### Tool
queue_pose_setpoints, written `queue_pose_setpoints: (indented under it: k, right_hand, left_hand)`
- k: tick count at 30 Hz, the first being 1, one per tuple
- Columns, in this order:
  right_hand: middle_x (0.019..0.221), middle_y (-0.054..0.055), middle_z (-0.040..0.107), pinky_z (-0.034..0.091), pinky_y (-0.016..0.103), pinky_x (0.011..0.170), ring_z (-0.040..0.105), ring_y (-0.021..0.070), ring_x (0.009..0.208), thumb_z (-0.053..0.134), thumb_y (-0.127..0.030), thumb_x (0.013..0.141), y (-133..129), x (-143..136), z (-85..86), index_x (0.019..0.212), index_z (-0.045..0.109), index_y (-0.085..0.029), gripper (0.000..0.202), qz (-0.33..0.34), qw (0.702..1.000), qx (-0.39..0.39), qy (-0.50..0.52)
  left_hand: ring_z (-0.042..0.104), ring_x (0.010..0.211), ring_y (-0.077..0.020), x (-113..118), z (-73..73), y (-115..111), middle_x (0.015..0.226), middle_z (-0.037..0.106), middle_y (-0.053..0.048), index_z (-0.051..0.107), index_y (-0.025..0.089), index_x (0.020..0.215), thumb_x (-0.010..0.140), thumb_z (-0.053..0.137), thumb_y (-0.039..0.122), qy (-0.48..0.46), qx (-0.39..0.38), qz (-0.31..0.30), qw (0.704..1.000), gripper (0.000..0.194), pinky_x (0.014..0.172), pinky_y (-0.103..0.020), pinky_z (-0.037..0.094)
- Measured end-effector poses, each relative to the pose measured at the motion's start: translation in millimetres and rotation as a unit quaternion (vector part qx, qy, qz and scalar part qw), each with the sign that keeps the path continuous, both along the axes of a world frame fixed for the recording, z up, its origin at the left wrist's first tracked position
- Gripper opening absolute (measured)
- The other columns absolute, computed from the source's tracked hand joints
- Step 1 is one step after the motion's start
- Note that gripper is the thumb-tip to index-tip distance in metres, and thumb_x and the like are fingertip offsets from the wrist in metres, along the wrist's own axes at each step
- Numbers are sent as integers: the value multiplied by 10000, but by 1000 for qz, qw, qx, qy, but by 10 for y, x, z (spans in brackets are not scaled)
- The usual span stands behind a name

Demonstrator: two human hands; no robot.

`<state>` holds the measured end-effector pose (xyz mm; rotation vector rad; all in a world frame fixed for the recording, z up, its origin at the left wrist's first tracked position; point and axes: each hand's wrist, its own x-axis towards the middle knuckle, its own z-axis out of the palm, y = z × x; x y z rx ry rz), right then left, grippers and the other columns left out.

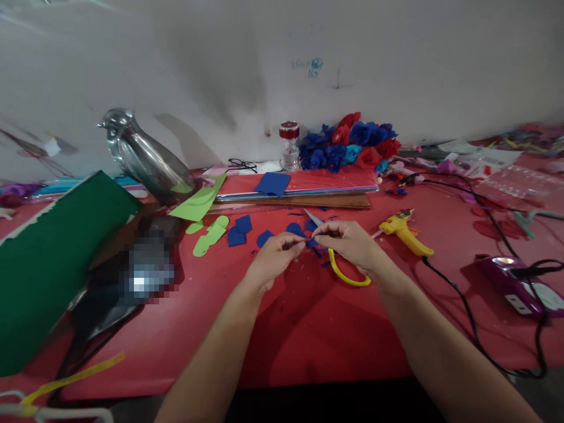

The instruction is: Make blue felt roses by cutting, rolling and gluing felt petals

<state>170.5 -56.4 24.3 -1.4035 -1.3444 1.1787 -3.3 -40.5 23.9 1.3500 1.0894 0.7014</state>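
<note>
My left hand (278,257) and my right hand (349,242) meet over the red tabletop, each closed in a pinch. Something small and dark lies between their fingertips, too small to make out. Yellow-handled scissors (346,278) lie beneath my right hand, which hides part of them. Around my fingers are blue paper pieces (264,237) and thin blue scraps. Cut pairs of blue paper (237,235) and light green rounded paper pieces (210,236) sit left of my left hand. To the right of my right hand is a yellow hot glue gun (405,232).
Behind the hands lies a paper stack (330,181), with blue and red paper flowers (352,144) and a glass jar (289,147) beyond. A metal jug (147,155) and green board (66,252) stand left. A cable runs from a purple power strip (520,288) at right.
</note>
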Motion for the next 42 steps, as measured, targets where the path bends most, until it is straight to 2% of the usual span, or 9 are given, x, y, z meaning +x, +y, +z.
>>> queue_pose_setpoints:
  k: [5, 19, 29, 38, 42]
  right_hand:
    - [658, 4, 622, 376, 247, 561, 498, 106, 572, 623, -332, 641, -8, 6, 14, 747, 677, -163, 206, 7, 1000, 3, -10]
    - [678, 0, 624, 402, 260, 613, 521, 121, 618, 607, -311, 643, -21, 4, 64, 723, 655, -178, 163, 30, 999, 18, -11]
    - [665, 4, 627, 402, 256, 584, 507, 110, 582, 613, -317, 632, -22, -7, 89, 723, 657, -169, 179, 19, 1000, 8, -12]
    - [706, 22, 644, 412, 264, 588, 543, 128, 616, 606, -346, 656, -16, 10, 61, 759, 653, -170, 209, 25, 999, 25, -31]
    - [734, 24, 651, 423, 263, 622, 560, 133, 652, 600, -330, 649, -13, 8, 63, 766, 647, -169, 204, 23, 999, 32, -31]
  left_hand:
    - [498, 708, -105, -3, -28, 19, 837, 599, -33, 673, 152, 702, 712, 615, 234, -1, 32, -2, 999, 100, 677, -249, 401]
    - [513, 649, -94, -11, 6, 22, 833, 622, -38, 695, 153, 677, 649, 670, 209, -20, -4, 19, 1000, 67, 651, -262, 439]
    - [500, 605, -95, -20, 20, 17, 703, 628, -16, 681, 156, 683, 638, 658, 209, -6, 0, 23, 1000, 73, 631, -252, 425]
    - [492, 577, -94, -20, 49, 9, 615, 588, 14, 669, 161, 708, 640, 674, 205, 3, -26, 17, 1000, 82, 643, -261, 406]
    - [507, 623, -97, -21, 47, 8, 752, 627, -20, 681, 154, 704, 650, 664, 213, 13, -1, 13, 1000, 82, 654, -262, 415]
